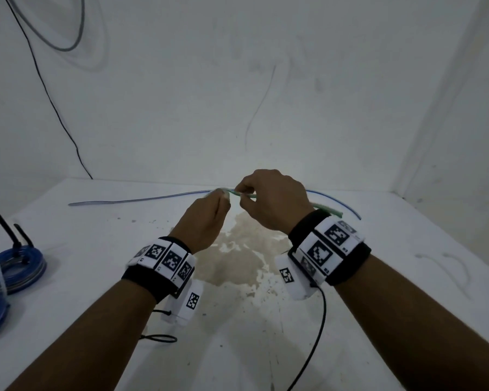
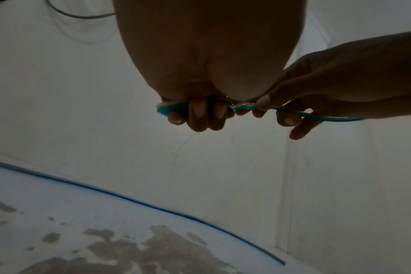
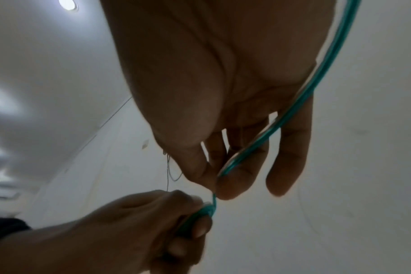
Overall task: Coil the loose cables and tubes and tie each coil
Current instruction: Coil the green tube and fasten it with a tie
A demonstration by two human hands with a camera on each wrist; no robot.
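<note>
A thin green tube (image 1: 326, 208) is held up over the white table (image 1: 407, 277) between both hands. My left hand (image 1: 223, 197) grips one bunched end of it, with the fingers (image 2: 200, 118) curled round the tube. My right hand (image 1: 242, 193) pinches the tube just beside the left hand, between thumb and fingertips (image 3: 223, 189). From there the green tube (image 3: 249, 149) runs back across the right palm and trails off past the wrist. A long blue tube (image 1: 139, 199) lies loose on the table behind the hands.
Blue coils (image 1: 20, 266) bound with black ties sit at the table's left edge. A black zip tie (image 1: 158, 338) lies near my left forearm. White walls close the back and right sides, and a brown stain (image 1: 237, 263) marks the table's middle.
</note>
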